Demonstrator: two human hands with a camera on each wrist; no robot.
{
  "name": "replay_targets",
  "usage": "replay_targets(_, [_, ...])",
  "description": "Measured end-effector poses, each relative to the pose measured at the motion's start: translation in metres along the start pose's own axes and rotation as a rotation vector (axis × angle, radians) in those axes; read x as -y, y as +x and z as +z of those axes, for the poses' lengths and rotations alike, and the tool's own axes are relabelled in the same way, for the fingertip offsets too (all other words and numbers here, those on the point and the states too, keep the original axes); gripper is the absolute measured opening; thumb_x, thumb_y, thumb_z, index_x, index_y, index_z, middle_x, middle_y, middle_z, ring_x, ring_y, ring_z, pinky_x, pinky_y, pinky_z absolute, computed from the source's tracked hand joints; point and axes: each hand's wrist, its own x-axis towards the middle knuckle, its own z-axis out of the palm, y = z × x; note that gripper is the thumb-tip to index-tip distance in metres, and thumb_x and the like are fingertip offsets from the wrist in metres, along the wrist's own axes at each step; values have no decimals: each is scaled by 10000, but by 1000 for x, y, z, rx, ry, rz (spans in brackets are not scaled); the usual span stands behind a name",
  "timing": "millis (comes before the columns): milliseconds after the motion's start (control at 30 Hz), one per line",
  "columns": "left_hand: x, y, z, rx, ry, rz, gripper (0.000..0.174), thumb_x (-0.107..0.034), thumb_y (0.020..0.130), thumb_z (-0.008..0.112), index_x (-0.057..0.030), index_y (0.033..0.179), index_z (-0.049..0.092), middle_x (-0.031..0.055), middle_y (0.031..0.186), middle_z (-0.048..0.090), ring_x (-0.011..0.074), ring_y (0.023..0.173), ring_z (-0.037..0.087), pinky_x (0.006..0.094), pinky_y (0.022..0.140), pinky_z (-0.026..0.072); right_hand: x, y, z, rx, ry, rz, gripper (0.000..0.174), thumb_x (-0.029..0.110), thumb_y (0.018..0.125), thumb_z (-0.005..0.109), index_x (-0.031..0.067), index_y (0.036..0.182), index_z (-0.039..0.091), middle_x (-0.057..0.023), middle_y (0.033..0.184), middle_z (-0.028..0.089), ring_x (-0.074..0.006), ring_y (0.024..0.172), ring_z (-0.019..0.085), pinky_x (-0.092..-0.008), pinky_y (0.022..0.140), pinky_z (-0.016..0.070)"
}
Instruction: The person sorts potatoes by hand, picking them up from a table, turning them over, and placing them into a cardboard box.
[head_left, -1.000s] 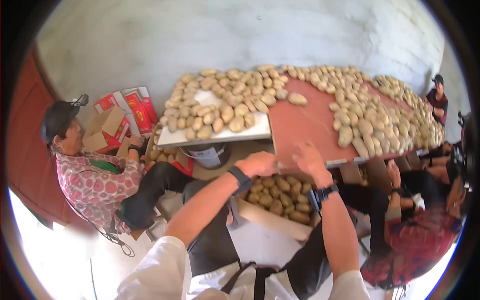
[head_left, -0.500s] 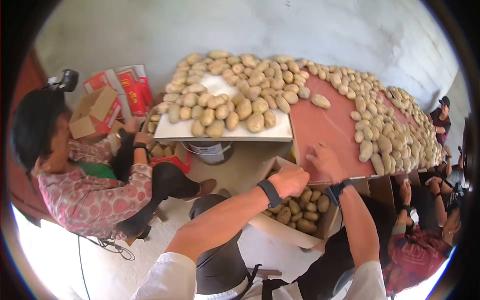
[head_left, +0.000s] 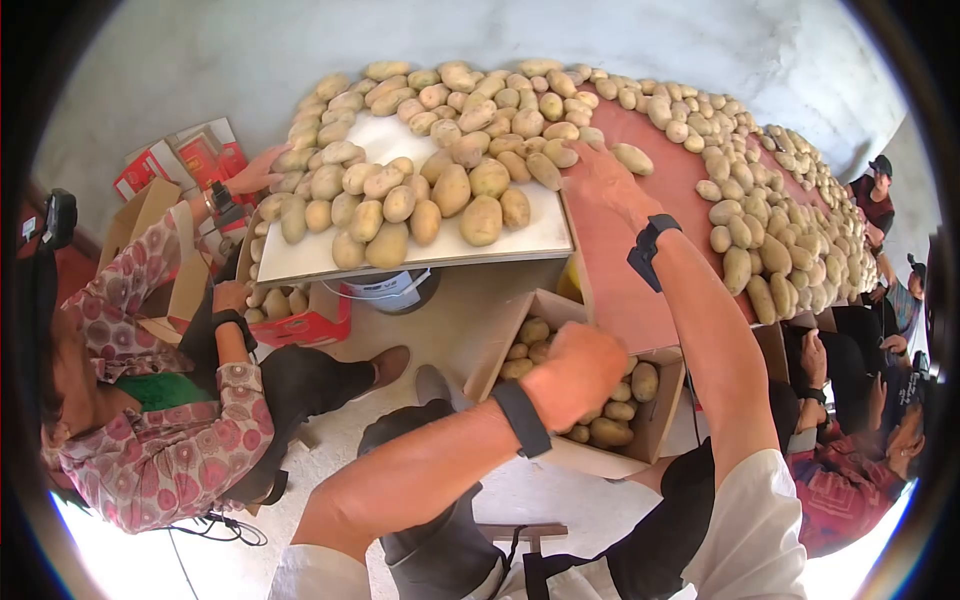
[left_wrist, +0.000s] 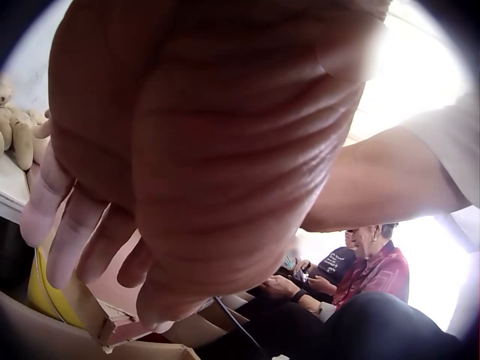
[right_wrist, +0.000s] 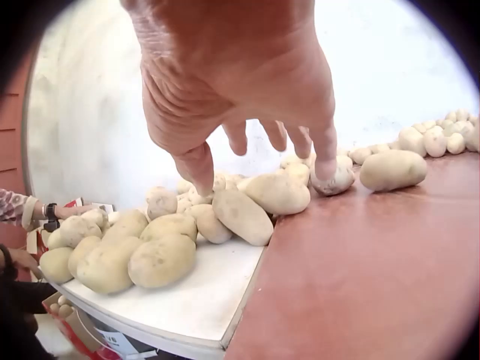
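My right hand (head_left: 610,185) reaches over the seam between a white board (head_left: 545,225) and a red tabletop (head_left: 630,275). Its fingers are spread; in the right wrist view the fingertips hang right at the potatoes, with an oblong potato (right_wrist: 244,216) below the thumb. Nothing is in its grasp. A single potato (right_wrist: 393,170) lies on the red surface to the right. Nearer to me, my left hand (head_left: 580,372) hovers over a cardboard box (head_left: 600,462) partly filled with potatoes (head_left: 612,432). Its fingers (left_wrist: 75,232) hang loosely downward, holding nothing, and it hides part of the box.
A person in a patterned shirt (head_left: 160,440) sits at left, beside a red box (head_left: 320,325) of potatoes. Under the white board stands a bucket (head_left: 390,290). More potatoes (head_left: 760,240) cover the tabletop's right side, where other people (head_left: 850,480) sit.
My right hand has moved away from the tabletop's near edge, up to the potatoes by the white board. My left hand has come back toward me over the box. The head view has shifted.
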Motion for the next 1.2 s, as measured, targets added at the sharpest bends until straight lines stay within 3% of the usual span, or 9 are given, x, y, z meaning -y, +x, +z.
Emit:
replay_targets(100, [-9,3,11,-72,-21,25,185,-87,787,726,-50,967,747,134,964,737,288,905,735,395,753,563,15,10,14,-92,-153,12,786,341,859,727,164,1552,404,-205,1609,337,-412,1425,412,-466,1144,412])
replay_targets(167, [-19,3,13,-123,-90,34,178,-94,779,731,-59,954,743,126,958,738,281,899,726,392,748,557,8,16,24,-77,-88,-43,823,364,856,710,263,1591,354,-104,1675,246,-346,1539,243,-512,1201,330])
replay_targets(200, [-21,3,12,-117,-63,53,247,-111,774,739,-54,1015,723,121,1005,718,275,911,712,383,750,540,6,18,29,-97,-97,-91,812,352,860,698,267,1590,352,-108,1663,271,-340,1546,226,-549,1207,306])
replay_targets(433, [-30,-7,13,-10,33,117,408,-97,735,768,-19,1119,655,111,1010,649,243,949,664,332,733,484,5,28,34,-87,-173,-121,835,296,817,691,263,1584,363,-88,1637,332,-338,1507,295,-578,1188,290])
replay_targets(533, [-32,-9,17,-42,61,119,397,-74,717,765,7,1089,650,122,1009,643,239,947,651,339,733,479,8,30,32,-75,-145,-192,834,293,813,692,269,1581,367,-126,1589,368,-352,1477,328,-581,1179,290])
replay_targets(633, [-38,-9,14,-54,63,121,369,-61,714,748,13,1060,642,119,991,632,239,912,644,352,721,476,13,35,30,-58,-149,-95,793,292,808,688,248,1553,421,-162,1518,407,-368,1449,351,-595,1164,296])
replay_targets(733, [-45,-2,20,-64,6,125,328,-49,716,737,7,1023,636,117,952,617,241,889,640,358,705,473,16,50,31,-46,-159,-36,636,298,791,668,232,1419,592,-137,1449,480,-350,1412,398,-583,1124,333])
replay_targets(867, [-50,6,34,-57,44,79,285,-43,735,727,-11,1004,639,114,927,615,254,879,646,367,702,489,30,48,16,167,-203,-5,671,320,763,717,267,1417,572,-99,1454,475,-341,1415,412,-563,1120,343])
replay_targets(1200, [-43,7,33,-73,-31,23,253,-7,748,706,-1,994,645,138,988,656,295,944,673,419,777,537,25,37,18,113,-163,12,650,321,772,713,251,1404,580,-120,1497,447,-358,1432,409,-519,1074,476])
